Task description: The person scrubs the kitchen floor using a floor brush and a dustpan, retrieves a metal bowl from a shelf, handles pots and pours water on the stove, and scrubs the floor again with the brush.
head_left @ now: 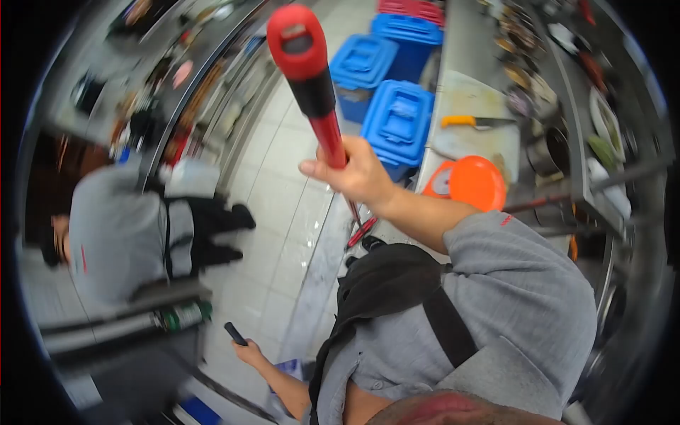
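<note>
My right hand [358,173] is wrapped round a long red pole [319,113] with a red and black grip and a hanging hole at its top end. The pole runs down to the floor, where a small red piece [362,232] shows near my shoes; I cannot tell what kind of head it is. Lower left, my left hand [248,352] is closed on a black handle [235,333]. What that handle belongs to is hidden. A bluish piece [289,367] shows beside my left forearm, partly covered.
Blue lidded bins [400,120] line the worktop on the right. On it lie a cutting board [474,99], a yellow-handled knife [464,122] and an orange round lid [478,183]. A co-worker [120,234] bends over the left counter. The tiled floor [273,212] looks wet.
</note>
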### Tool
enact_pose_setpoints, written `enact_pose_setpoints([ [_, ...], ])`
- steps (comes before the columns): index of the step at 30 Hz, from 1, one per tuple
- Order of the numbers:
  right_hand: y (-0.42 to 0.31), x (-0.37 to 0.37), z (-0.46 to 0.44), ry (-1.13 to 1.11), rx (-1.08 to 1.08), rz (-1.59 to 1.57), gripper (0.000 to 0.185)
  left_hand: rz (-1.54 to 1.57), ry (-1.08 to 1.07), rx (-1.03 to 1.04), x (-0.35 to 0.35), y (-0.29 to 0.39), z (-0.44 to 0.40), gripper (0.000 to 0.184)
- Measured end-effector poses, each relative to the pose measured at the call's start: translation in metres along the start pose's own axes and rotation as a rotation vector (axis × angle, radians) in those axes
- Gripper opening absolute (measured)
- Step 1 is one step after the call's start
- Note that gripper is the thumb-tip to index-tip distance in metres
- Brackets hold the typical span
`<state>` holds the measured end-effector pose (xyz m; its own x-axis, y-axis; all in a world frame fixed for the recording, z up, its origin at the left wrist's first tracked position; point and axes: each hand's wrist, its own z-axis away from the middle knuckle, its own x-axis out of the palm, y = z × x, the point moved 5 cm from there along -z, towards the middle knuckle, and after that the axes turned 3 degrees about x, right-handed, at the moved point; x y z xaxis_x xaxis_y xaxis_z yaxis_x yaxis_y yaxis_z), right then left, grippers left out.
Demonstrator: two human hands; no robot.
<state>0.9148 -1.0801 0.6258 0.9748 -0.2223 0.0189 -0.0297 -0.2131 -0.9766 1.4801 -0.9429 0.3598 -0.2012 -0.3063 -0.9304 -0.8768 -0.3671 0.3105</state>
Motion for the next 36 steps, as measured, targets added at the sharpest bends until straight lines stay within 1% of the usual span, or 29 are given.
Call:
enact_pose_setpoints([
  [1, -0.006, -0.015, 0.016, 0.074, -0.023, 0.021, 0.031, 0.069, -0.058, 0.02, 0.018, 0.027, -0.008, 0.022],
  [2, -0.014, -0.033, 0.039, 0.216, -0.111, 0.045, 0.025, 0.133, -0.126, 0.051, 0.034, 0.056, -0.01, 0.023],
  [3, -0.024, -0.055, 0.065, 0.366, -0.199, 0.078, 0.021, 0.198, -0.155, 0.163, 0.054, 0.078, -0.009, 0.024],
  [4, -0.027, -0.065, 0.086, 0.461, -0.212, 0.066, 0.019, 0.265, -0.194, 0.264, 0.083, 0.094, -0.013, 0.025],
  [5, -0.025, -0.076, 0.101, 0.532, -0.224, 0.046, 0.017, 0.288, -0.221, 0.322, 0.109, 0.114, -0.02, 0.025],
  [6, -0.017, -0.088, 0.117, 0.532, -0.139, -0.001, 0.016, 0.309, -0.338, 0.351, 0.131, 0.131, -0.024, 0.025],
  [7, -0.015, -0.097, 0.133, 0.549, -0.118, -0.142, 0.022, 0.33, -0.455, 0.376, 0.152, 0.147, -0.019, 0.025],
  [9, -0.022, -0.114, 0.171, 0.531, -0.039, -0.137, 0.026, 0.343, -0.465, 0.46, 0.167, 0.187, -0.009, 0.025],
  [10, -0.033, -0.147, 0.192, 0.58, -0.055, -0.145, 0.026, 0.334, -0.444, 0.508, 0.161, 0.22, 0.008, 0.024],
  [12, -0.049, -0.158, 0.218, 0.469, -0.092, -0.206, 0.03, 0.388, -0.488, 0.596, 0.164, 0.255, 0.022, 0.024],
  [13, -0.056, -0.174, 0.236, 0.508, -0.115, -0.206, 0.03, 0.427, -0.524, 0.626, 0.166, 0.271, 0.033, 0.024],
  [15, -0.073, -0.197, 0.268, 0.481, -0.148, -0.24, 0.032, 0.312, -0.654, 0.696, 0.179, 0.301, 0.054, 0.026],
  [17, -0.089, -0.223, 0.306, 0.536, -0.186, -0.243, 0.034, 0.343, -0.829, 0.794, 0.181, 0.336, 0.087, 0.026],
  [19, -0.102, -0.249, 0.351, 0.586, -0.288, -0.341, 0.028, 0.31, -0.953, 0.913, 0.179, 0.367, 0.13, 0.026],
  [21, -0.102, -0.276, 0.4, 0.623, -0.337, -0.347, 0.025, 0.192, -1.094, 0.994, 0.177, 0.393, 0.178, 0.026],
  [22, -0.103, -0.289, 0.426, 0.71, -0.348, -0.339, 0.024, 0.155, -1.171, 1.04, 0.168, 0.407, 0.205, 0.029],
  [23, -0.106, -0.302, 0.452, 0.794, -0.364, -0.33, 0.024, 0.165, -1.17, 1.061, 0.168, 0.419, 0.226, 0.029],
  [25, -0.113, -0.322, 0.503, 0.975, -0.383, -0.26, 0.022, 0.028, -1.256, 1.322, 0.167, 0.44, 0.279, 0.033],
  [26, -0.117, -0.33, 0.527, 1.061, -0.383, -0.215, 0.022, -0.041, -1.215, 1.448, 0.163, 0.451, 0.304, 0.038],
  [27, -0.121, -0.336, 0.549, 1.147, -0.381, -0.171, 0.022, -0.124, -1.296, 1.436, 0.172, 0.456, 0.325, 0.037],
  [29, -0.135, -0.346, 0.593, 1.347, -0.34, 0.05, 0.031, -0.219, -1.416, 1.585, 0.2, 0.461, 0.37, 0.038],
  [30, -0.14, -0.349, 0.613, 1.403, -0.342, 0.106, 0.031, -0.252, -1.448, 1.689, 0.193, 0.468, 0.396, 0.039],
  [31, -0.143, -0.352, 0.632, 1.504, -0.349, 0.139, 0.03, -0.295, -1.48, 1.791, 0.187, 0.474, 0.427, 0.04],
  [32, -0.148, -0.354, 0.65, 1.577, -0.373, 0.222, 0.028, -0.254, -1.626, 1.763, 0.186, 0.478, 0.454, 0.041],
  [33, -0.152, -0.354, 0.666, 1.658, -0.389, 0.299, 0.027, -0.229, -1.772, 1.723, 0.2, 0.472, 0.472, 0.042],
  [34, -0.152, -0.354, 0.681, 1.761, -0.419, 0.325, 0.026, -0.358, -1.699, 1.901, 0.291, 0.446, 0.489, 0.044],
  [35, -0.151, -0.353, 0.699, 1.876, -0.433, 0.348, 0.026, -0.092, -1.481, 2.251, 0.35, 0.432, 0.506, 0.048],
  [36, -0.152, -0.352, 0.715, 1.964, -0.454, 0.406, 0.025, 0.147, -1.501, 2.258, 0.336, 0.437, 0.53, 0.047],
])
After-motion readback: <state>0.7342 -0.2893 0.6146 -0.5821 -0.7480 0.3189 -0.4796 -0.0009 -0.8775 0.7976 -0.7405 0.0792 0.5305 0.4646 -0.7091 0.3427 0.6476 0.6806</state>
